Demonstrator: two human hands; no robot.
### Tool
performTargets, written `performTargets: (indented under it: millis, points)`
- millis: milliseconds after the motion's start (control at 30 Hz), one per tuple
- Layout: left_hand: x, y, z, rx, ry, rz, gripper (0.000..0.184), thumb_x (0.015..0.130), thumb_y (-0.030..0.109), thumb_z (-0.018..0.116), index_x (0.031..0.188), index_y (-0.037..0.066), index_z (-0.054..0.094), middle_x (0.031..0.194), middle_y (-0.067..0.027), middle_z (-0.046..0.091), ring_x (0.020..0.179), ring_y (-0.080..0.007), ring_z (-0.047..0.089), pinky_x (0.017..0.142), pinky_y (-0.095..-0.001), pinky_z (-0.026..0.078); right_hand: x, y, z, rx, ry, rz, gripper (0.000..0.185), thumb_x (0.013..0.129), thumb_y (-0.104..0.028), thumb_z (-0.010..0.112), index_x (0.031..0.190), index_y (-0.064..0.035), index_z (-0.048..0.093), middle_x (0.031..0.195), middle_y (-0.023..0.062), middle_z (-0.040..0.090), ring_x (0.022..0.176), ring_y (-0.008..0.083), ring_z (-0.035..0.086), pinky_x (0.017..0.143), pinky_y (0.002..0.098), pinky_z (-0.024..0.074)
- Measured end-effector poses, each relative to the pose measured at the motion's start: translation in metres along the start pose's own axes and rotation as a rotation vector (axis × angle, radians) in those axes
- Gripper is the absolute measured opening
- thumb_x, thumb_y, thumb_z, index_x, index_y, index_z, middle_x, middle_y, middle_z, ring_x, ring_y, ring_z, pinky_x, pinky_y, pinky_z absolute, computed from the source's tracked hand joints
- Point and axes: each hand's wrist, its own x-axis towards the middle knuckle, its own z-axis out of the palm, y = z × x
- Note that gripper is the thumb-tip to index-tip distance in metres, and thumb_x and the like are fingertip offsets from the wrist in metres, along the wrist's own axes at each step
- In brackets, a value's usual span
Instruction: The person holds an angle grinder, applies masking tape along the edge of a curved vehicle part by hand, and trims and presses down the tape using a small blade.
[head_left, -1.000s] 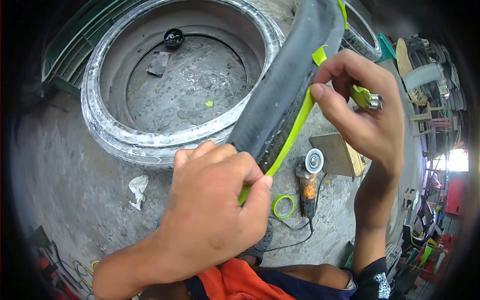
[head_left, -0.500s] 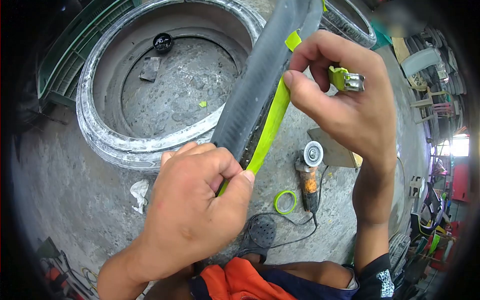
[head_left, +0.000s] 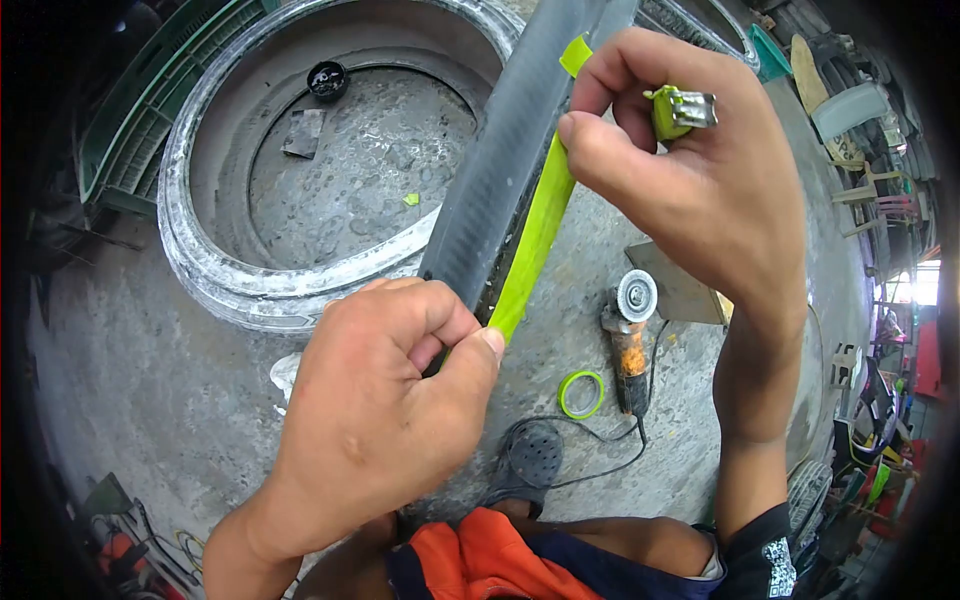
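Observation:
A long dark rubber-like part slants across the upper middle, with a strip of yellow-green tape along its right edge. My left hand is closed, its thumb and forefinger pinching the tape's lower end at the part's edge. The thumb and forefinger of my right hand pinch the tape's upper end. A small metal clip-like piece with crumpled green tape sits within my right hand's curled fingers. Just above the right fingertips, a short tape piece sticks to the dark part.
A large whitish tire lies on the concrete floor at upper left, a black cap inside its ring. Below the right hand are a corded grinder, a tape roll and a box. A shoe shows below.
The dark part and both hands have shifted left in the view, with the right hand also higher. Both hands still pinch the tape, which now shows a broader face.

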Motion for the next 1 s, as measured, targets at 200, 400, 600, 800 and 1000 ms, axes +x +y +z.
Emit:
performTargets:
  millis: [200,400,600,800,1000]
  points:
    - [0.0,0.001,-0.001,0.004,0.002,-0.004,0.017,0.088,0.008,0.07,0.075,0.0,0.064,0.06,0.0073,0.046,0.057,-0.0012,0.04,0.05,-0.024,0.032,-0.001,-0.003,0.002,-0.119,0.039,-0.01,0.015,0.081,-0.015,0.069,0.082,-0.0008,0.064,0.061,-0.0061,0.043,0.059,0.0024,0.04,0.053,0.0238,0.03]
    - [0.001,0.003,-0.001,-0.029,-0.016,-0.043,0.018,0.088,0.009,0.07,0.073,0.001,0.063,0.059,0.008,0.045,0.056,-0.0008,0.039,0.05,-0.0235,0.031,-0.007,-0.023,-0.006,-0.128,0.028,-0.141,0.01,0.081,-0.01,0.068,0.084,0.0,0.067,0.068,0.0124,0.064,0.063,0.0219,0.064,0.061,0.0338,0.0502]
    - [0.001,0.003,-0.001,-0.005,-0.009,-0.035,0.019,0.088,0.009,0.069,0.073,0.001,0.062,0.059,0.0085,0.044,0.055,-0.0004,0.038,0.049,-0.0237,0.03,-0.001,-0.03,-0.006,-0.116,0.067,-0.122,0.012,0.076,-0.011,0.066,0.077,0.001,0.067,0.063,0.0121,0.064,0.058,0.0181,0.063,0.058,0.0306,0.0494]
    - [0.001,0.003,0.001,0.049,0.023,-0.019,0.021,0.088,0.008,0.068,0.071,0.0,0.06,0.058,0.008,0.044,0.054,-0.0005,0.038,0.048,-0.0245,0.03,-0.006,-0.023,0.012,-0.184,0.248,-0.179,0.012,0.075,-0.01,0.067,0.076,0.0016,0.066,0.061,0.0093,0.062,0.057,0.0156,0.06,0.055,0.0292,0.0472]
    - [0.0,-0.002,0.007,0.091,0.089,0.026,0.021,0.088,0.008,0.069,0.07,0.0,0.061,0.057,0.0066,0.048,0.054,-0.001,0.04,0.048,-0.0244,0.032,-0.007,-0.02,0.006,-0.303,0.205,-0.176,0.011,0.075,-0.01,0.068,0.078,0.0003,0.064,0.058,0.0048,0.057,0.055,0.0092,0.054,0.053,0.0272,0.0433]
